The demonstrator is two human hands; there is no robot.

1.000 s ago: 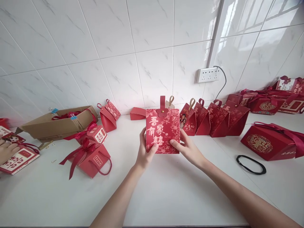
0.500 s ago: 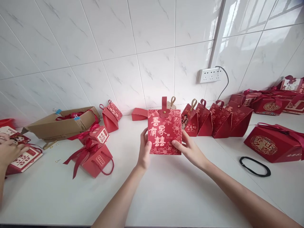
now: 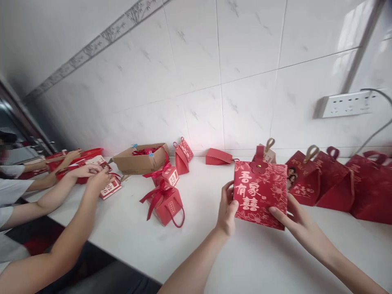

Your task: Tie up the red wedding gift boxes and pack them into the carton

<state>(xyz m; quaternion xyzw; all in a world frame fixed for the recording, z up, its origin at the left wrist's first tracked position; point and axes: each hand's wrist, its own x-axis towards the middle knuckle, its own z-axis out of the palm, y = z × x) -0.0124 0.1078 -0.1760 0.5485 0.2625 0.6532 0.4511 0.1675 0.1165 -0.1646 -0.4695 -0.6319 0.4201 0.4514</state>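
Observation:
Between my two hands is a red gift box [image 3: 260,192] with white Chinese characters, pale flower prints and a strap with a gold stud at its top. My left hand [image 3: 227,212] grips its left edge, thumb on the front. On the lower right, my right hand [image 3: 294,214] holds it the same way, fingers behind and out of sight. The box is upright, tipped slightly, above the white table [image 3: 202,245]. Just behind it stand a beige tag-like box with a loop [image 3: 267,153] and a red box with a printed couple [image 3: 303,179].
More red loop-handled boxes [image 3: 335,181] line the right. Left of centre are ribboned boxes [image 3: 167,204], a cardboard box [image 3: 139,161] and a flat red box [image 3: 218,157]. Co-workers' arms [image 3: 70,241] reach in from the left. A socket strip [image 3: 349,104] is on the wall.
My view has swung left, bringing co-workers into sight and shifting the table's things rightward. Both hands still hold the red gift box, which now looks slightly tilted.

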